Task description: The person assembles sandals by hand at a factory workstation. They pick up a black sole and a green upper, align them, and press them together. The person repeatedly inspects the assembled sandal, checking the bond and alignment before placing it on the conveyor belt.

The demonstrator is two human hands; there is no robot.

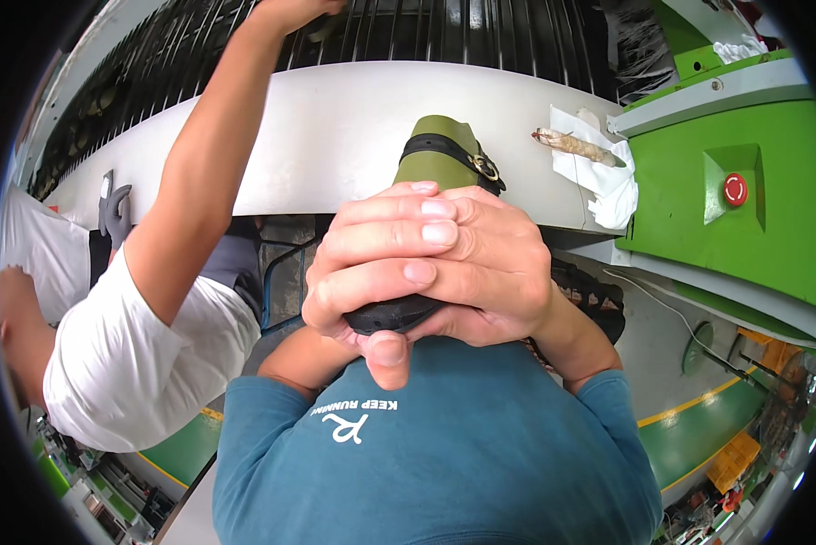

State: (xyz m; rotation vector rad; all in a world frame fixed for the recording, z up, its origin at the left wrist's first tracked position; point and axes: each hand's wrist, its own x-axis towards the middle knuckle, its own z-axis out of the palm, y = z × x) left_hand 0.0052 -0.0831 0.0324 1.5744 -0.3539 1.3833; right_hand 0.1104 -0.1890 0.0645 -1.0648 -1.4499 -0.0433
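Note:
An olive-green boot [440, 154] with a black buckled strap [444, 143] points away from me, in front of my chest. My left hand [372, 241] and my right hand [499, 259] are closed together around its near end. The left fingers lie across the right hand, overlapping it. Below them, a black part of the boot [392, 314] shows between the palms. A thumb points down at its lower edge. The hands hide the middle of the boot.
A pale worktop [353, 118] runs ahead, with dark bars [462, 32] behind it. On its right lie a white cloth [599, 182] and a wrapped stick-like tool [579, 145]. A green machine with a red button [734, 189] stands right. At left, a co-worker's arm [213, 163] reaches over the worktop.

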